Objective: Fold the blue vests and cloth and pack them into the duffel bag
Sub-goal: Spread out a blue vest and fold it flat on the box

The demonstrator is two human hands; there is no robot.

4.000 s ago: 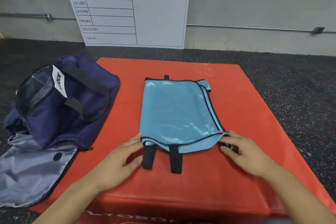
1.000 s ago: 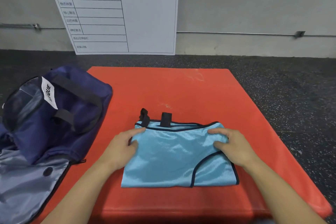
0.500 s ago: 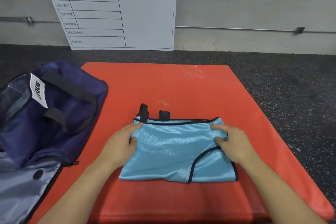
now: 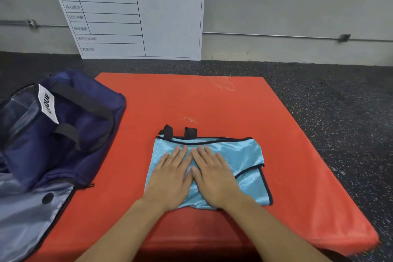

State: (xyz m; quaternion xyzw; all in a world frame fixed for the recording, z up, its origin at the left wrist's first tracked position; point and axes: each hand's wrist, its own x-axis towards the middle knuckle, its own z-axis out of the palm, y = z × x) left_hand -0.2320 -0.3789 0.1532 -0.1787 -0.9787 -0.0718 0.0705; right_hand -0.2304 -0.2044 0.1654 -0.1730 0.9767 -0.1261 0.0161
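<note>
The blue vest point(image 4: 244, 155) lies folded on the red mat point(image 4: 212, 100), near the front edge and close to the person. It is a flat packet now, and its long side runs from left to right. Two short black straps point(image 4: 185, 133) stick out of its far edge and point away from the person, toward the wall. A dark trim line curves down its right part.

Both hands lie flat on top of it. The left hand point(image 4: 172, 176) and the right hand point(image 4: 212, 174) sit side by side and touch each other, with fingers straight and spread, holding nothing. They press down on the left half of the vest, likely to push the air out and keep the fold flat so it stays small for packing.

The dark blue duffel bag point(image 4: 63, 130) sits to the left, partly on the mat and partly on the floor, near the vest but not touching it. Its top looks open, with grey lining showing, so a folded thing can go in

Behind the mat a white board point(image 4: 138, 17) leans on the wall
</note>
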